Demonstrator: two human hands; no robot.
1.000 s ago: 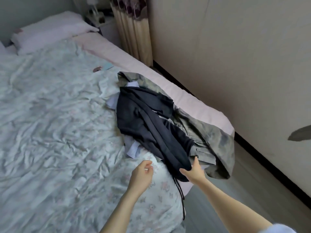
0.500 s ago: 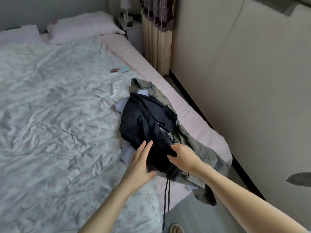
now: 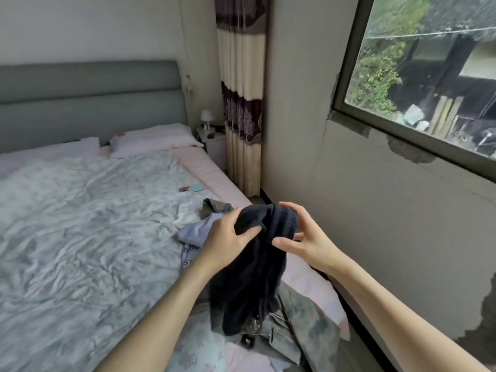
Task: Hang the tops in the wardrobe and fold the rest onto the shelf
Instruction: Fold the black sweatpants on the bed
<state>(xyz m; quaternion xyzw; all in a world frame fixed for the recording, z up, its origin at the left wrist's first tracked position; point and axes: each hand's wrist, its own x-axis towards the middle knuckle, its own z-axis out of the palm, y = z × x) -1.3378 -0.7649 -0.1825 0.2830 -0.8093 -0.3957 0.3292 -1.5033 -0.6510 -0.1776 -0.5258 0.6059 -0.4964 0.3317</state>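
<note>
Centre frame: left hand [image 3: 226, 238] and right hand [image 3: 298, 234] each hold a curled grip on the bunched top edge of the dark navy fabric garment [image 3: 252, 277]. Its long axis hangs straight down onto the camouflage-print trousers [image 3: 303, 326] on the bed [image 3: 80, 237].

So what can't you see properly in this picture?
- Dark garment, head view: bunched in the left hand and right hand, so whether it is a top cannot be told.
- Camouflage garment: partly under the dark garment.
- Pale garment: mostly behind the left hand.
- Wardrobe and shelf: outside the picture.
- Small things on the quilt: too small to name.
</note>
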